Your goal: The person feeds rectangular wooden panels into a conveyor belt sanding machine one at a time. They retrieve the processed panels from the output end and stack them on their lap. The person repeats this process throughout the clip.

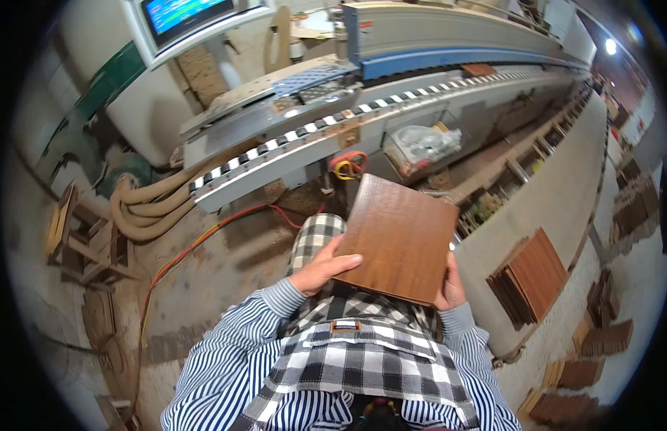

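Note:
A reddish-brown wooden panel (398, 241) is held flat in front of my checked apron. My left hand (326, 267) grips its left edge, the thumb lying on the top face and the other fingers hidden underneath. At the opposite edge, my right hand (452, 284) holds the panel from the side, its fingers mostly out of sight below. Whether this is one board or a thin stack I cannot tell. On the grey belt table to my right lies a stack of similar wooden panels (538, 269).
Ahead runs a long machine with a black-and-white conveyor chain (312, 129); a small brown piece (478, 70) rests farther along it. A bin with clear plastic (423, 146) sits beneath. Hoses (150, 208) and a wooden stool (89, 233) stand left. More panel stacks (610, 334) are at right.

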Motion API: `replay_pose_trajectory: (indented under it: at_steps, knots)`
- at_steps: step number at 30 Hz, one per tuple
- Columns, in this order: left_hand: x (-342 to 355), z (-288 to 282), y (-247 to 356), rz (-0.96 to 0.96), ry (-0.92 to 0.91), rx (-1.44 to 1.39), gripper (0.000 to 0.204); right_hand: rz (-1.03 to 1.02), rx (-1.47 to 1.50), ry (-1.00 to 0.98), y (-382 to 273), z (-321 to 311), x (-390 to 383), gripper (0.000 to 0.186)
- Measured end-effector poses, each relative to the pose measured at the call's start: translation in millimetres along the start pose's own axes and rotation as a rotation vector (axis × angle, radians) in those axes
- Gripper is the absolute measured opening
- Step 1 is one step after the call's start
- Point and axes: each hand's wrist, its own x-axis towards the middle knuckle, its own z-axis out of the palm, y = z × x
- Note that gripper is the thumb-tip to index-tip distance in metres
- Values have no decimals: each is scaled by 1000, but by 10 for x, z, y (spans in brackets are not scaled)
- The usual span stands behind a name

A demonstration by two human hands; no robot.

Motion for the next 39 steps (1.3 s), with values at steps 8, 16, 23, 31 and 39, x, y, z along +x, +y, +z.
replay_pose_trajectory:
  at_steps: [8,16,23,31,39]
  knots:
    - [-692,-1046,-667,44,325,-28,77,422,-171,-71,995,334,861,53]
    - [-793,-1108,-602,99,637,670,44,344,-499,-48,1072,323,780,59]
    - [-953,-962,-479,232,870,739,31,335,-545,-58,1140,269,783,68]
    - [-509,-1747,442,622,959,291,26,410,-520,-116,1091,280,815,69]
    - [-112,-1864,1319,71,1237,1222,58,504,-442,-155,968,331,758,66]
